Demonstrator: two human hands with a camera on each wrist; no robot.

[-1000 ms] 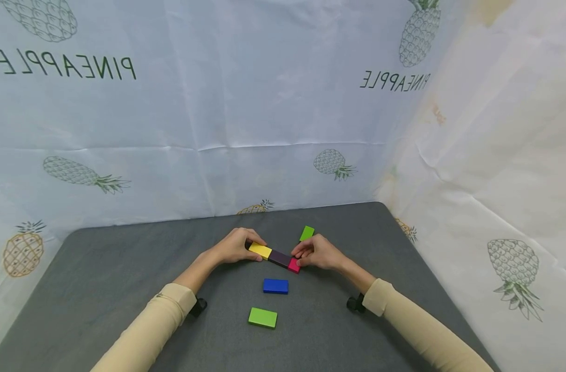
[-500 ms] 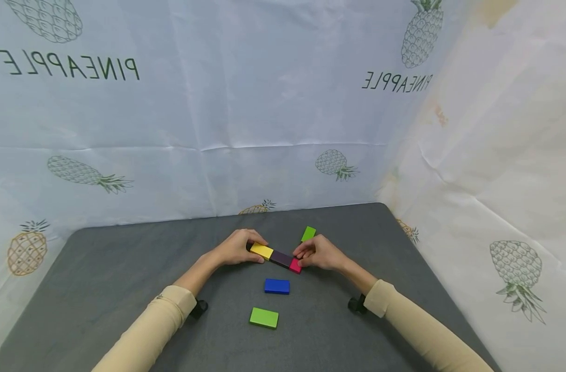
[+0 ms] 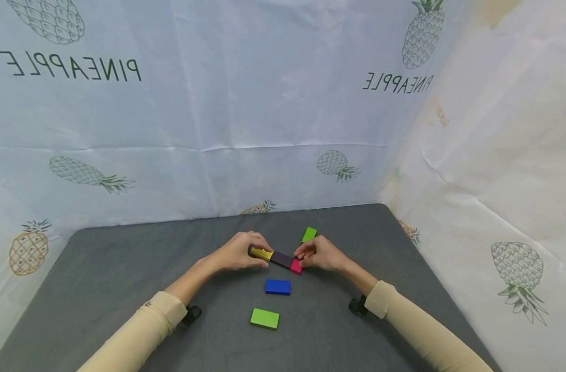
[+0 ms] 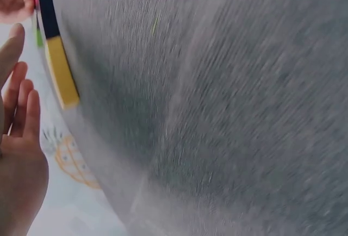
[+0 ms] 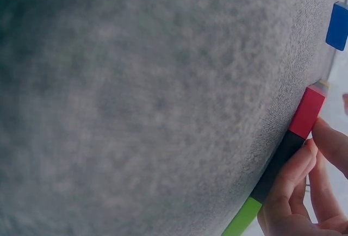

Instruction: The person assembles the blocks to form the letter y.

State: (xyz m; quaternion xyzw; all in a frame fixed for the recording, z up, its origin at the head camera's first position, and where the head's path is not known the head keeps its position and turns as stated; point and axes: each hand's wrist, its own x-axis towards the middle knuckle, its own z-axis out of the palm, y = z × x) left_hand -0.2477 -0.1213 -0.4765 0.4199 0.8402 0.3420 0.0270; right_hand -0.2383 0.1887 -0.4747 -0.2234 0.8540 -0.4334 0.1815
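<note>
A yellow block [image 3: 261, 254], a dark block [image 3: 281, 259] and a red block [image 3: 295, 266] lie end to end on the table. From the red end, another dark block [image 5: 278, 162] and a green block [image 3: 309, 234] lead away at an angle. My left hand [image 3: 240, 252] is spread around the yellow end, its thumb and fingers apart; the left wrist view shows its fingers off the yellow block [image 4: 62, 73]. At the corner, my right hand [image 3: 324, 254] pinches the red block [image 5: 308, 110], with its thumb against the red side and its curled fingers beside the dark one.
A blue block [image 3: 277, 287] lies on the grey table [image 3: 208, 336] nearer to me, with a second green block [image 3: 264, 318] closer still. A white pineapple-print cloth [image 3: 245, 103] hangs behind the table and along the right.
My left hand has let go of the yellow block and drawn slightly back to the left, with its thumb and fingers parting. The right hand and the row of blocks stay put.
</note>
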